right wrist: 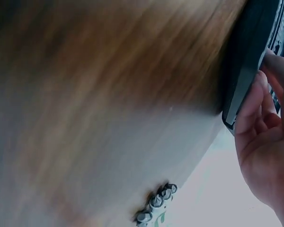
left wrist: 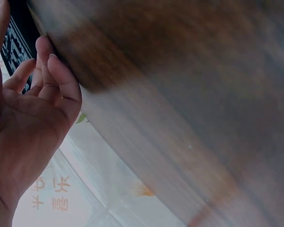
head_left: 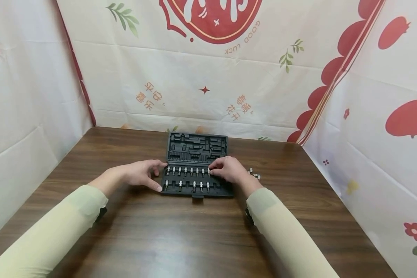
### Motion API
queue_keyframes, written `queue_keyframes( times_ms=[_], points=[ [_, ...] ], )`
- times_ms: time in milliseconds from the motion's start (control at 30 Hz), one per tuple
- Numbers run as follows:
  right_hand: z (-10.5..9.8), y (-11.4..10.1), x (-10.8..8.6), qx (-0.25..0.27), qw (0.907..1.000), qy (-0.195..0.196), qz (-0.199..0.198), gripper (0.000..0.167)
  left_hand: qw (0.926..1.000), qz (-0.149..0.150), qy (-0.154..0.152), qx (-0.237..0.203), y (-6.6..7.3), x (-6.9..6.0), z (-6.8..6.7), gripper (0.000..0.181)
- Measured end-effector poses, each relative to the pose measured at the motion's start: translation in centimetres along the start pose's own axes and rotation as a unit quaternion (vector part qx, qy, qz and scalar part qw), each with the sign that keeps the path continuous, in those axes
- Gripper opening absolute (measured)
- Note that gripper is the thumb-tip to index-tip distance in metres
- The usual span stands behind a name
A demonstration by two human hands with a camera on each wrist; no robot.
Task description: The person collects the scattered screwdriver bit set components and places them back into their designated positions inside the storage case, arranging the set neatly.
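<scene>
A black plastic tool case (head_left: pixel 198 195) lies open on the table, holding two rows of silver bit sockets (head_left: pixel 185 170). At the right end of its upper row, my right hand (head_left: pixel 230 170) pinches a bit socket (head_left: pixel 209 171) between thumb and fingers. The right wrist view has the right hand (right wrist: pixel 270 142) over the case's side wall (right wrist: pixel 248 61), with the fingertips partly hidden. Along the case's left edge rests my left hand (head_left: pixel 143 173), thumb near the front corner and fingers near the hinge. Its fingers (left wrist: pixel 64 80) are loosely bent in the left wrist view.
Several loose bit sockets (head_left: pixel 255 176) lie on the wooden table (head_left: pixel 180 235) just right of the case, partly behind the right wrist. The moulded lid (head_left: pixel 197 146) leans up at the back. Printed white cloth (head_left: pixel 194 69) hangs behind and at both sides.
</scene>
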State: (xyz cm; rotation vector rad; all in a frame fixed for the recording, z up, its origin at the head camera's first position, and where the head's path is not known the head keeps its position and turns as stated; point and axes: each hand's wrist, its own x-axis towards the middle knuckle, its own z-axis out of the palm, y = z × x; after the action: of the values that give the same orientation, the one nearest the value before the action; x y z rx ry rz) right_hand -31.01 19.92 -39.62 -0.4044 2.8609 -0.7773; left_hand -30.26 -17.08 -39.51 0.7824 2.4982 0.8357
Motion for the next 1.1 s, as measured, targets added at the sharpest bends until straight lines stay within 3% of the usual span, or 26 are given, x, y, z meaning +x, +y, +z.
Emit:
queue_keyframes(
  times_ms=[300, 600, 867, 1100],
  points=[
    [0.5, 0.7, 0.3, 0.019, 0.9994, 0.018, -0.021, 0.009, 1.0000, -0.004, 0.001, 0.004, 0.0, 0.0, 0.0, 0.093],
    [-0.1, 0.7, 0.4, 0.047, 0.9989, 0.000, 0.004, 0.008, 0.9999, -0.009, 0.003, 0.004, 0.3, 0.0, -0.2, 0.093],
    [0.4, 1.3, 0.2, 0.055, 0.9983, -0.017, 0.012, 0.008, 0.9998, -0.016, -0.003, 0.008, 0.1, 0.0, 0.5, 0.094],
    [-0.2, 1.0, 0.8, 0.052, 0.9985, -0.014, 0.009, 0.008, 0.9997, -0.019, 0.006, 0.011, 0.0, 0.2, -0.1, 0.093]
  ],
)
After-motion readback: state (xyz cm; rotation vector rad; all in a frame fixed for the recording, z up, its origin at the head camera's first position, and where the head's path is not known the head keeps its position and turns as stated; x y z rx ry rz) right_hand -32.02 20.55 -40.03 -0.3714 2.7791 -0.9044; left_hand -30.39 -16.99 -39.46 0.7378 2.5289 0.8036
